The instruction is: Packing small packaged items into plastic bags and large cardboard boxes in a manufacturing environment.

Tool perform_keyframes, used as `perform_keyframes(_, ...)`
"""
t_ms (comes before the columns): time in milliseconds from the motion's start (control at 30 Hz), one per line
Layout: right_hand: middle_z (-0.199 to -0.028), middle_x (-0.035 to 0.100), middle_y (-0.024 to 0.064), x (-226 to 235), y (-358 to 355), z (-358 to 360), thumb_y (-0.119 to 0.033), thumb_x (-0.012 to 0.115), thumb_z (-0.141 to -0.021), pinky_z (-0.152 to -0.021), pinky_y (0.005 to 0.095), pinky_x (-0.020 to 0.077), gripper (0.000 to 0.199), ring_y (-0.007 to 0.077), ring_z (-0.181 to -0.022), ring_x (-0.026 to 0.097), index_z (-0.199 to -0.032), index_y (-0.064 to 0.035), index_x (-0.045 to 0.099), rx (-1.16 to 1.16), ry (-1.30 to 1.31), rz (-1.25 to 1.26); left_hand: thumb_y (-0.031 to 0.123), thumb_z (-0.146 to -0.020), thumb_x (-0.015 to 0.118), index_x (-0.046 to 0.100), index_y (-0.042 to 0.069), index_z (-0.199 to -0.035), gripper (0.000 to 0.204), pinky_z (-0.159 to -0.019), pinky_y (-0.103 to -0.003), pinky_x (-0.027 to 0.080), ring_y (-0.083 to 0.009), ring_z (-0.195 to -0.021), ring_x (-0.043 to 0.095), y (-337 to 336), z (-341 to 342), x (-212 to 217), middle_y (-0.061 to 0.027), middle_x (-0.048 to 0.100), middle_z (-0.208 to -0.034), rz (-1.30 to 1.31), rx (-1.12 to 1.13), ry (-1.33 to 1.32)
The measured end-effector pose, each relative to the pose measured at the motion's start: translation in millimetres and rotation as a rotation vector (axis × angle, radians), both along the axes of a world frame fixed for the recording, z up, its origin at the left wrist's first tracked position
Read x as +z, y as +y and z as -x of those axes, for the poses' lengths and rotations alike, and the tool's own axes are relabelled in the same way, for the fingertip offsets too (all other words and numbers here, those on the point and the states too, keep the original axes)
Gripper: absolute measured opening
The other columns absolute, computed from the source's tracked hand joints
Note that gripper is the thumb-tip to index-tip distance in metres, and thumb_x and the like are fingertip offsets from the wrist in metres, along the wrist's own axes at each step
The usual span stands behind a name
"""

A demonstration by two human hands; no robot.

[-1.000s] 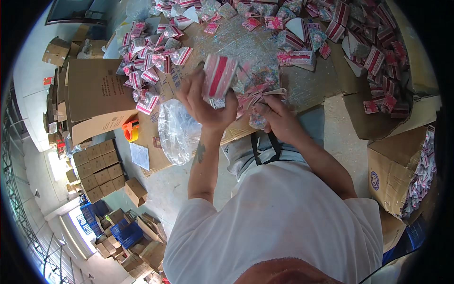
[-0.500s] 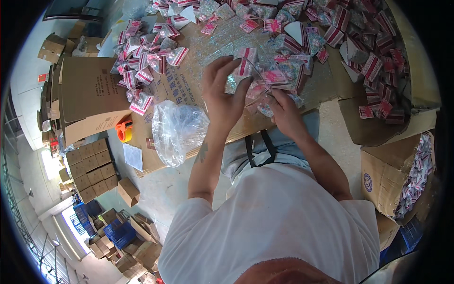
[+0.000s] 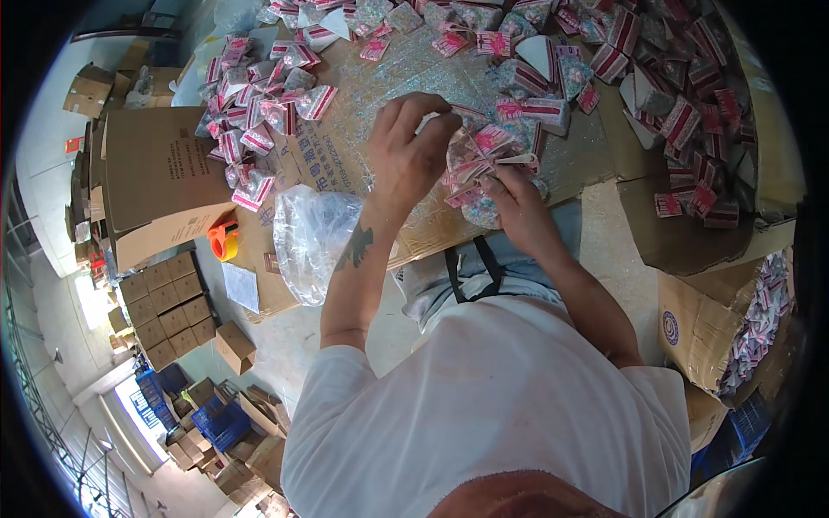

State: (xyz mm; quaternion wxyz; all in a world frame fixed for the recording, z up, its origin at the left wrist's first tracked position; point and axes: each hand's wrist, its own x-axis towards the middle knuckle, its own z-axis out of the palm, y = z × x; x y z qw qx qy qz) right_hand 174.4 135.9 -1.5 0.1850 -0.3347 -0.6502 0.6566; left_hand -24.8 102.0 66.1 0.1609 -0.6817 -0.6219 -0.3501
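A warehouse floor stacked with brown cartons surrounds a work surface covered in flattened cardboard [image 3: 345, 155], seen from above the seated person's head. At the near edge of that cardboard, between the two hands, sits a bunch of small pink-and-white striped packets [image 3: 488, 160], gathered against a clear speckled bag. The left hand [image 3: 414, 151] curls over the bunch from the left, fingers bent and thumb pressing toward them, pinching the packets' edge. The right hand [image 3: 518, 203] comes up from below, fingers closed on the lower side of the same bunch; how firmly it grips cannot be told.

Just left of the left forearm, a crumpled clear plastic bag [image 3: 311, 229] hangs off the cardboard's edge. Beyond the hands, loose packets [image 3: 259, 112] of the same kind lie scattered in a heap at the far left, and more [image 3: 682, 112] spread across the far right. An orange tape dispenser [image 3: 224, 237] rests near the left edge. At the right, an open carton [image 3: 708, 328] holds more packets standing on end.
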Motion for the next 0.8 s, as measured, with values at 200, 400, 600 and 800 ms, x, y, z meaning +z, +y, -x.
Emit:
perform_keyframes(200, -0.099, 0.061, 0.0006, -6, 4, 6, -0.020, 0.057, -0.102, -0.050, 0.0214, 0.0404, 0.030, 0.0053, -0.076, 0.052, -0.129, -0.0086, 0.060, -0.052, 0.070, -0.003, 0.001, -0.082, 0.071, 0.068, 0.003, -0.089, 0.008, -0.078, -0.033, 0.052, -0.0209, -0.090, 0.066, -37, -40, -30, -0.0102, 0.068, -0.107, 0.138, 0.037, -0.928)
perform_keyframes(400, -0.103, 0.066, 0.0071, -18, 1, -6, -0.018, 0.058, -0.101, -0.074, 0.0312, 0.0495, 0.028, 0.0157, -0.088, 0.059, -0.123, -0.0014, 0.061, 0.044, 0.073, -0.242, 0.000, -0.090, 0.066, 0.070, -0.005, -0.096, 0.009, -0.075, -0.027, 0.053, -0.0142, -0.087, 0.067, -27, -33, -38, -0.0086, 0.073, -0.094, 0.166, -0.024, -1.380)
perform_keyframes(600, -0.097, 0.066, 0.0149, -16, 0, -11, -0.020, 0.059, -0.100, -0.080, 0.0331, 0.0483, 0.026, 0.0223, -0.087, 0.062, -0.115, 0.0011, 0.063, 0.105, -0.203, -0.391, 0.008, -0.095, 0.066, 0.068, 0.000, -0.096, 0.008, -0.070, -0.029, 0.053, -0.0172, -0.089, 0.069, -58, 7, -40, -0.0103, 0.072, -0.099, -0.614, 0.274, -1.469)
perform_keyframes(800, -0.095, 0.065, 0.0156, 15, 22, 0, -0.023, 0.058, -0.101, -0.078, 0.0350, 0.0483, 0.025, 0.0250, -0.084, 0.062, -0.111, -0.0002, 0.063, 0.153, -0.270, -0.410, 0.006, -0.096, 0.064, 0.062, 0.000, -0.093, 0.007, -0.064, -0.024, 0.053, -0.0160, -0.083, 0.068, -69, 38, -42, -0.0122, 0.070, -0.094, -0.773, 0.515, -1.005)
